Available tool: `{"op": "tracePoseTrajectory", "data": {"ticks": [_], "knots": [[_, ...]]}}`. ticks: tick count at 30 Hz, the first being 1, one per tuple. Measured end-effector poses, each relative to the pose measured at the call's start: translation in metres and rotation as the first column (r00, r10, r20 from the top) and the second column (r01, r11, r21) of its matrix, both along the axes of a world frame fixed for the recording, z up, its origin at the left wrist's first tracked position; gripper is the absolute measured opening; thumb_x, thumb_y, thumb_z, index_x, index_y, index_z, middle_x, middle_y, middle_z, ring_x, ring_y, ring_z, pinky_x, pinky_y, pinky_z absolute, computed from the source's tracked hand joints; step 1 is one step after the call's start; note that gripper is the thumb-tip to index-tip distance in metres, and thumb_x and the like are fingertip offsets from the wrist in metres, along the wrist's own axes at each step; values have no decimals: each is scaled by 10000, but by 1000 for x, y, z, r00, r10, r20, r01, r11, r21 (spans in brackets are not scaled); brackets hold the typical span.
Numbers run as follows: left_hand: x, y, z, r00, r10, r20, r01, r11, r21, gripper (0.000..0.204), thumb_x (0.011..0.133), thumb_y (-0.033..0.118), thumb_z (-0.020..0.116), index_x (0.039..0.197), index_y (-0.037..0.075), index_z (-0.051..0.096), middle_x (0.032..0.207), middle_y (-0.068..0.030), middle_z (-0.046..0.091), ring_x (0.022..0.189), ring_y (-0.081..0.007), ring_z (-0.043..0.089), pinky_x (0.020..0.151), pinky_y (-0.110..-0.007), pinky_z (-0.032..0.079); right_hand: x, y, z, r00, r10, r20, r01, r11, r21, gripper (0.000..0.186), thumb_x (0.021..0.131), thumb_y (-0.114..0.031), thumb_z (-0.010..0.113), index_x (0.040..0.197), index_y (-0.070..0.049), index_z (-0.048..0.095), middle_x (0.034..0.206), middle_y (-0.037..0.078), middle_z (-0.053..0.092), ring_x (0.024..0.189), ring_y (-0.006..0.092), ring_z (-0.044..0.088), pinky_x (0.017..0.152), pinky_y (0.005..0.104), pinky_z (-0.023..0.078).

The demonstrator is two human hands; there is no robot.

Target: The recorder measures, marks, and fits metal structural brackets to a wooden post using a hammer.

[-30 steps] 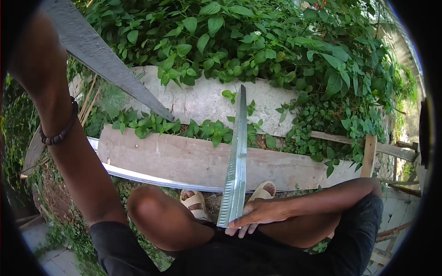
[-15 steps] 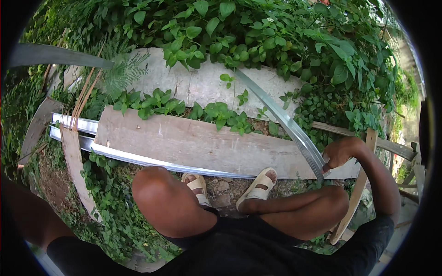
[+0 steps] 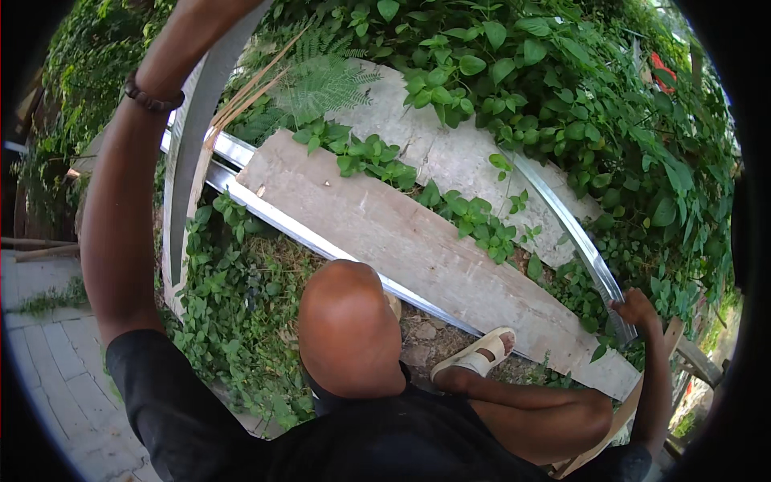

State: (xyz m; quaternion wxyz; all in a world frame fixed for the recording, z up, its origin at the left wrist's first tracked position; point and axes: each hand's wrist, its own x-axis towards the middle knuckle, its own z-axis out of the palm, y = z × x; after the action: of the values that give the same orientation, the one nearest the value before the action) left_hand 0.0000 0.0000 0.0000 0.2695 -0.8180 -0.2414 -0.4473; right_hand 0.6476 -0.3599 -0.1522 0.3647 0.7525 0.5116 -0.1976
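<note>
At the top edge my left hand (image 3: 215, 6) is partly cut off, its fingers out of the picture. It is raised at the upper end of a long grey metal strip (image 3: 210, 100), which hangs down past my forearm, and appears to grip it. To the right, my right hand (image 3: 634, 310) is closed on the near end of a shiny metal channel (image 3: 572, 226). That channel slants away to the upper left, over a pale board (image 3: 462, 153), into the leaves. A weathered wooden plank (image 3: 401, 229) lies between my hands, with more metal channels (image 3: 301, 233) along its near side.
Dense green plants (image 3: 554, 88) cover the far side, and some grow between the boards. Grey paving (image 3: 60, 361) lies at the left. Wooden pieces (image 3: 697, 360) stand beyond my right forearm. My sandalled foot (image 3: 478, 353) is beside the plank.
My left arm has come up from the lower left to the top edge. The grey strip has swung from nearly level to steep. My view has turned; my right hand still grips the channel.
</note>
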Motion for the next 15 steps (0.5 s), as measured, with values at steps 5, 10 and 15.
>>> {"op": "tracePoseTrajectory", "data": {"ticks": [5, 10, 15], "knots": [[-27, 6, -163, 962, 251, -108, -212, 436, -874, 633, 1002, 556, 523, 1325, 12, 526, 881, -293, 668, 851, -410, 698, 776, -461, 532, -14, 30, 41, 999, -34, -10, 35, 951, 306, 531, 866, -472, 705, 984, 45, 723, 944, 293, 707, 901, 420, 700, 788, 457, 534], [-48, 24, -293, 888, 274, -368, -449, 354, -820, 695, 998, 483, 564, 1459, -11, 402, 1103, -318, 635, 1095, -416, 626, 938, -492, 495, -71, 55, 118, 958, -227, -175, 232, 973, 5, 628, 835, -607, 691, 1101, -40, 737, 1002, 200, 733, 906, 345, 709, 819, 445, 524], [83, -29, -274, 943, -119, -310, -148, 685, -713, 740, 1003, 448, 555, 1537, 4, 298, 1460, -265, 455, 1413, -376, 396, 1171, -456, 339, -71, 41, 133, 939, -255, -230, 248, 967, -62, 675, 823, -684, 657, 1126, -88, 747, 988, 191, 741, 927, 347, 706, 844, 437, 516]]}}
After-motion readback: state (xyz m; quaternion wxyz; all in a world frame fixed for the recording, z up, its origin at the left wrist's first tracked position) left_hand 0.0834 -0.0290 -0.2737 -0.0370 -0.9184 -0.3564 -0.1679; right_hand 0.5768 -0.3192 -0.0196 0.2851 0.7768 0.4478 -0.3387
